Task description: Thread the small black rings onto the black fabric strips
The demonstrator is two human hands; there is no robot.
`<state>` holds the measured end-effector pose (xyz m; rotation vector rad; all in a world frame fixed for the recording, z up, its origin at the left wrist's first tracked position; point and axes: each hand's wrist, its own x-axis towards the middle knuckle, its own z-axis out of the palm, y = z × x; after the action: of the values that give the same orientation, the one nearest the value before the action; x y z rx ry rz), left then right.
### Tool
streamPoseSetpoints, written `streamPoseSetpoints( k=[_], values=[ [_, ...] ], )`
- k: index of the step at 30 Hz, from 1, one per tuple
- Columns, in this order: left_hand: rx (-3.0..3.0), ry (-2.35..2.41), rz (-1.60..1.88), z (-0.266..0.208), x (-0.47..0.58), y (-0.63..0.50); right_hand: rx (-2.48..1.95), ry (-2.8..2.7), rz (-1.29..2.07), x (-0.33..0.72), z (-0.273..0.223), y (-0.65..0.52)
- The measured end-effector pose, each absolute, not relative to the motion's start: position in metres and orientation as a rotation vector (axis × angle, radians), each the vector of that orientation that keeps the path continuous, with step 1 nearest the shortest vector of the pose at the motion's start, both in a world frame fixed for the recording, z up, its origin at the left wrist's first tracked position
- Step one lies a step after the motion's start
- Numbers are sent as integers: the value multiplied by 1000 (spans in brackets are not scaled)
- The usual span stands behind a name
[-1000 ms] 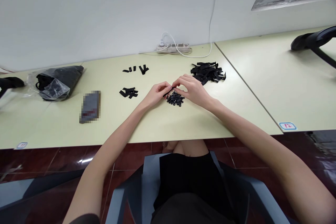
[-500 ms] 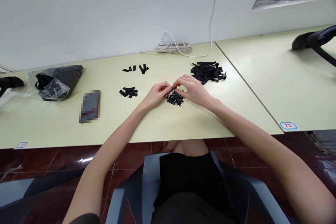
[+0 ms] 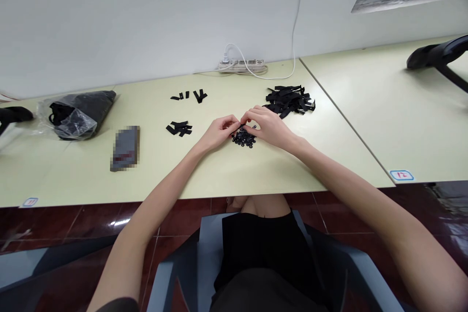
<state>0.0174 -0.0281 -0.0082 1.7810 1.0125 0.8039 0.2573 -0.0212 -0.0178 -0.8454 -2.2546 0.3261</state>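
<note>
It looked like a workroom: tables [image 3: 161, 170] with number labels [image 3: 401, 175] stretched left and right of the fingers [image 3: 250, 115], black strips [image 3: 289, 100] lay heaped beyond them rightward, and farther back a power strip [image 3: 250, 65] sat by the wall [image 3: 146, 19].

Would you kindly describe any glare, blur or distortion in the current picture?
Head view: bright streak on the red floor; head view: dark object at left pixelated; head view: right arm seemingly stretched by a wide lens; head view: detail between left hand and right hand too small to make out.
</note>
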Motion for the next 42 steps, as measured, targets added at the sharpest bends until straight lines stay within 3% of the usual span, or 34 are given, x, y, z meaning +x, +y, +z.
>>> streamPoseSetpoints(
  k=[42],
  values=[
    [1888, 1056, 716, -7, 16, -31, -1034, -2356, 434, 252, -14, -30]
  ],
)
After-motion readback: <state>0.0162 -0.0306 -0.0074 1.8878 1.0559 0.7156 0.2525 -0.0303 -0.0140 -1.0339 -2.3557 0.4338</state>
